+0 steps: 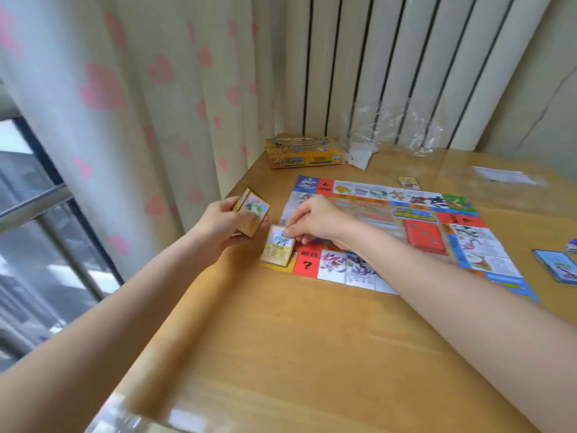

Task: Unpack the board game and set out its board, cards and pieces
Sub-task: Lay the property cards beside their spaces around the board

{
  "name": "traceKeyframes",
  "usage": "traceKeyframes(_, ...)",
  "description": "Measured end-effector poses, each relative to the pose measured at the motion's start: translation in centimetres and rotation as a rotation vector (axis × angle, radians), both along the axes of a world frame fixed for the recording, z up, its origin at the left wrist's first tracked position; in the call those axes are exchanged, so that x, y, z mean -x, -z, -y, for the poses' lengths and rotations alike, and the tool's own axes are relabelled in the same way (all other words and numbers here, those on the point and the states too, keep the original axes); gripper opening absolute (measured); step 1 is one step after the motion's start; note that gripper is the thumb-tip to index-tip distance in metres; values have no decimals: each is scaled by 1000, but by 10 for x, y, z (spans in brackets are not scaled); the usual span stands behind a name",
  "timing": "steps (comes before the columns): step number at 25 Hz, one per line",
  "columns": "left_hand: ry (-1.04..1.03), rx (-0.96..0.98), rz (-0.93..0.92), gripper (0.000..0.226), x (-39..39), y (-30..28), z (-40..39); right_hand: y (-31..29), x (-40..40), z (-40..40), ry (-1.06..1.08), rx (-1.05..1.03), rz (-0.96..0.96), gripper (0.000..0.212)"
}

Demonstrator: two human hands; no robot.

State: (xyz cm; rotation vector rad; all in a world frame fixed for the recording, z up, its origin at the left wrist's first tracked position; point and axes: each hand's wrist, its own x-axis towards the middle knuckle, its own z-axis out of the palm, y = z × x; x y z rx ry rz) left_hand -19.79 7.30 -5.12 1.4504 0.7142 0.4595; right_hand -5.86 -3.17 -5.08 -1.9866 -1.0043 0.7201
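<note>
The game board (402, 232) lay unfolded flat on the wooden table (281, 339), its near-left corner under the right hand (315, 223). That hand's thumb and fingertips pinched the top edge of a gold-bordered card (278, 245), which sat on a small stack at that corner of the board. Just left of it, the left hand (218, 226) gripped a thicker stack of gold cards (251, 212), fingers curled round it, the top card face up and the stack tilted, held just above the table's left edge.

Beyond the right hand's wrist, on the board's middle, rested a red card pile (426, 237). Further out past the right hand, off the board's far edge, a single gold card (409, 183) lay on the table. Far to the right of the right forearm, a blue-backed card pile (559, 267) sat at the picture's edge, with a small blue piece (572, 245) just beyond it, too cut off to identify.

Ahead of both hands, in the table's far corner, stood the yellow game box (304, 151), and beside it crumpled clear plastic wrap (390, 129). A curtain with pink hearts (140, 89) hung to the left of the left hand.
</note>
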Motion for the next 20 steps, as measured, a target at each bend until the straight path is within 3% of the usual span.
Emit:
traceKeyframes(3, -46, -5, 4, 22, 8, 0, -15, 0, 17, -23, 3, 24, 33, 14)
traceKeyframes(7, -54, -35, 27, 23, 6, 0, -19, 0, 24, -35, -69, 121, 313, 17)
traceKeyframes(10, -13, 18, 28, 26, 1, 4, -16, 5, 23, -33, -28, 122, 377, 22)
traceKeyframes(14, 74, 192, 120, 19, -6, 1, -10, -8, 11, -13, 27, -40, 153, 15)
traceKeyframes(17, 85, 207, 111, 16, -16, 3, 1, -24, -2, 12, -60, -104, -52, 15)
traceKeyframes(20, 126, 199, 102, 16, -26, 3, 17, -29, -11, 28, -12, -124, -96, 16)
